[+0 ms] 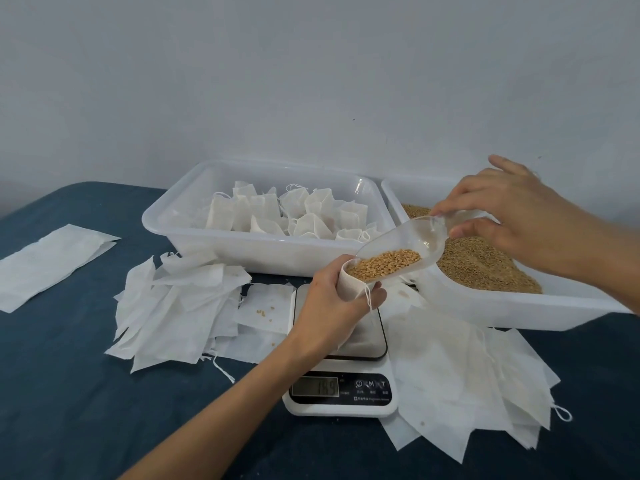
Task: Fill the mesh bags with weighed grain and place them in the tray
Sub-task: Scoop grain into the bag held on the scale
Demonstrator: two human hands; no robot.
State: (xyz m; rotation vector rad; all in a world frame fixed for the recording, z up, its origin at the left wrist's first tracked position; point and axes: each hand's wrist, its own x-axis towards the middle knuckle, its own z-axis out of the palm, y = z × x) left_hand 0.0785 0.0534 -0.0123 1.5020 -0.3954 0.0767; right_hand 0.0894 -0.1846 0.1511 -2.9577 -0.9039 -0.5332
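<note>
Head view, left to right: flat white sheet (52,261) at far left on the dark blue tabletop (69,393); heap of empty bags (173,306) beside it; behind, white tray (242,244) holding filled bags (304,213). Left hand (332,306) over the scale (341,382), fingers curled round an open mesh bag (349,280). Clear scoop (398,252) tilted into the bag's mouth, grain (384,263) lying at its lip. Right hand (512,209) pinching the scoop's handle end, other fingers spread. Below it, second tray (519,306) heaped with grain. More empty bags (467,393) fanned at right of the scale.
</note>
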